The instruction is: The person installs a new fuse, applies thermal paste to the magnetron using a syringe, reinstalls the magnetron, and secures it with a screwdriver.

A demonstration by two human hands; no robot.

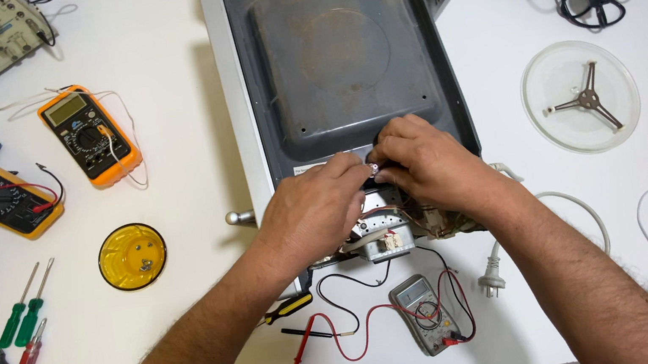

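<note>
At bench centre, left hand and right hand pinch a small pale part over the opened microwave oven, apparently mid-fitting; steady alignment seems needed next.

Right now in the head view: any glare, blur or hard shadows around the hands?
Head view: even, soft light; sharp focus across the white table. Left hand and right hand show no blur. Faint shadow left of the appliance chassis. No strong glare; slight wide-angle bowing at edges.

Dull, stained grey metal on the appliance base; clear glossy glass plate; matt white table.
</note>
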